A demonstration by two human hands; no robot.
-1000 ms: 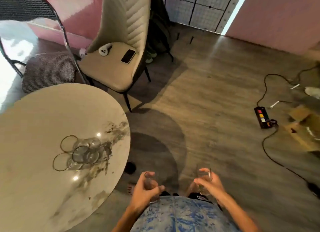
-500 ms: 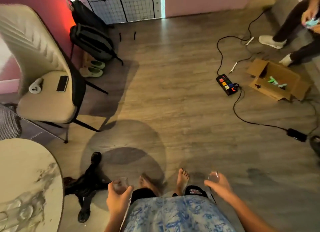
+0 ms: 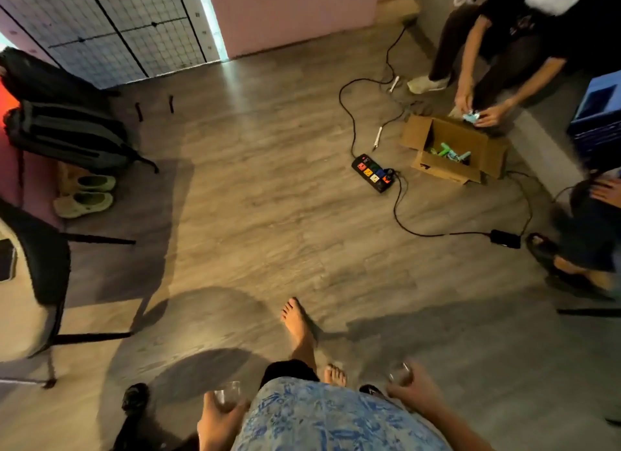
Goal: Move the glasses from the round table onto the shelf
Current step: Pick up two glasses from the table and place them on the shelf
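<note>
Two glasses are in transit, one per hand, so the carry leg looks underway but nothing is placed yet. Left hand (image 3: 218,423) is wrapped around a clear glass (image 3: 228,397), fingers closed on its side, held low beside the blue patterned shirt (image 3: 329,420). Right hand (image 3: 415,391) is clamped on a second glass (image 3: 400,373), only the rim and a bit of wall showing past the fingers. Both glasses look upright, roughly; blur makes tilt hard to judge. Neither the round worktop nor the shelf is in view, so I cannot tell how many glasses remain to fetch or how close the drop-off is. One bare foot (image 3: 297,323) is stepped forward on the wood floor (image 3: 268,215), reads as mid-walk. Hazards on the likely path: power strip (image 3: 373,173) with a cable (image 3: 437,232) looping across the floor, open cardboard box (image 3: 453,151) just beside it, a seated person (image 3: 504,47) reaching at the box. Chair (image 3: 37,282) and backpack (image 3: 67,131) sit far left, shoes (image 3: 87,195) below the backpack. Remaining by judgement: reach the shelf, set both glasses down, go back for any others.
</note>
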